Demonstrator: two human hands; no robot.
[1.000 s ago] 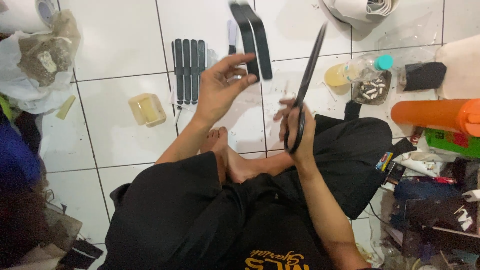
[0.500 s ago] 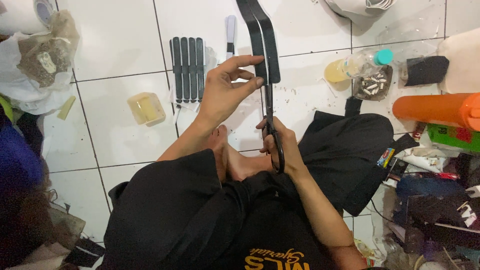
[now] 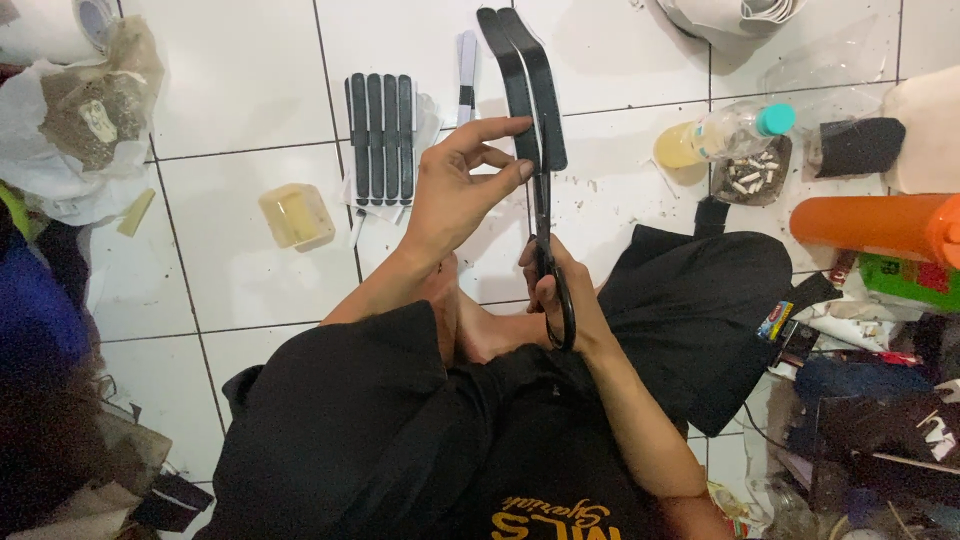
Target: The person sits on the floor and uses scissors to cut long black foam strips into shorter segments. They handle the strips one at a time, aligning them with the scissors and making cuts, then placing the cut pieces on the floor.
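The floor (image 3: 240,90) is glossy white tile with dark grout. Above it, the left hand (image 3: 455,190) pinches a long, curved black strip (image 3: 525,80) between thumb and fingertips, the other fingers loosely spread. The strip looks thin, matte and flexible; it will likely sag unless gripped close to the cut line. The right hand (image 3: 560,295) is closed through the handles of black scissors (image 3: 545,240), blades meeting the strip's lower end. Four finished flat black strips (image 3: 380,140) lie side by side on the tile.

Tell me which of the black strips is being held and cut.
The long curved black strip, pinched by the left hand against the scissors; the four short strips lie untouched on the floor.
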